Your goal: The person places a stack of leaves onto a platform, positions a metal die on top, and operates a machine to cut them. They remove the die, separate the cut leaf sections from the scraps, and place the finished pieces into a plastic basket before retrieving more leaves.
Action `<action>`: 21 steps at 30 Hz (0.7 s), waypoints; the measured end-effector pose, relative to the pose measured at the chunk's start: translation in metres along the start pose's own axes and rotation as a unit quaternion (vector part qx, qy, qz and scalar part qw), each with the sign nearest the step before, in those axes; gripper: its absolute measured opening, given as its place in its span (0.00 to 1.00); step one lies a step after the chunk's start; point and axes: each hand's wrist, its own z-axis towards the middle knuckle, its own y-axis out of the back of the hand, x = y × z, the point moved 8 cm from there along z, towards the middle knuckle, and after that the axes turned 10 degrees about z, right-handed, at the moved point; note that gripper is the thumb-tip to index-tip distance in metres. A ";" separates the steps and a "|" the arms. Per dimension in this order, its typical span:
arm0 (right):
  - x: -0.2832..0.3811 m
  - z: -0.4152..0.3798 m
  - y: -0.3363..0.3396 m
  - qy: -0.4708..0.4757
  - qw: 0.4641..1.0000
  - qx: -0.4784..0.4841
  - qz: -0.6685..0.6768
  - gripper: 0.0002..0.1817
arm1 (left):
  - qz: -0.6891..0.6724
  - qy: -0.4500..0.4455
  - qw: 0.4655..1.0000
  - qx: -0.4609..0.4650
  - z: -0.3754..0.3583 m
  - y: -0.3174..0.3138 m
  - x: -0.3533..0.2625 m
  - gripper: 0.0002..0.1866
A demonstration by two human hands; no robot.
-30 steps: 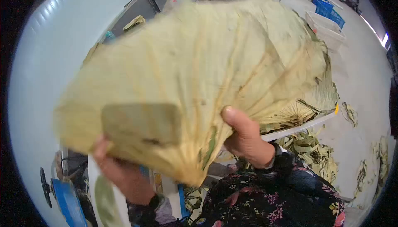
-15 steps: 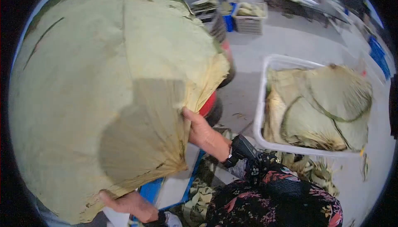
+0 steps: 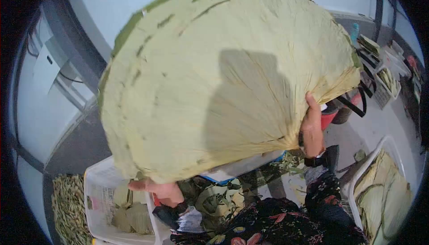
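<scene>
A large, pale green-yellow bundle of dried lotus leaves (image 3: 178, 88) fans out across the head view, its veins gathering at the lower right and darker green edges showing along the top. My right hand (image 3: 313, 126) grips it at the gathered corner, thumb on the near face and fingers hidden behind. At the lower left edge, my left hand (image 3: 158, 190) is closed on the leaves from below, most of its fingers out of sight. A head-shaped shadow falls on the leaf surface. The bundle is held up, tilted toward me.
A white plastic basket (image 3: 96, 209) with some folded leaf pieces stands at lower left, beside a heap of leaf scraps (image 3: 69, 209). At lower right is a white tub (image 3: 393, 149) of flat leaves. Scraps (image 3: 219, 200) lie below me; a red bucket (image 3: 328, 117) stands behind the bundle.
My view has swung left, bringing the white basket and scrap heap into sight. The leaf bundle and both hands now appear further right, and the tub has shifted toward the lower right edge.
</scene>
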 end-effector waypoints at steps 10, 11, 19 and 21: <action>0.016 0.022 -0.023 0.091 0.990 0.091 -0.057 0.27 | 0.325 0.117 0.935 -0.077 -0.023 0.016 -0.044 0.45; 0.016 0.022 -0.029 0.090 0.990 0.090 -0.057 0.27 | 0.498 0.126 0.848 -0.128 -0.025 0.017 -0.044 0.39; -0.019 0.020 0.024 -0.003 0.980 0.199 -0.021 0.34 | 0.553 0.078 0.804 -0.201 -0.080 0.062 0.037 0.29; -0.012 0.034 0.025 -0.025 0.986 0.162 -0.023 0.34 | 0.538 0.120 0.799 -0.240 -0.072 0.065 0.045 0.31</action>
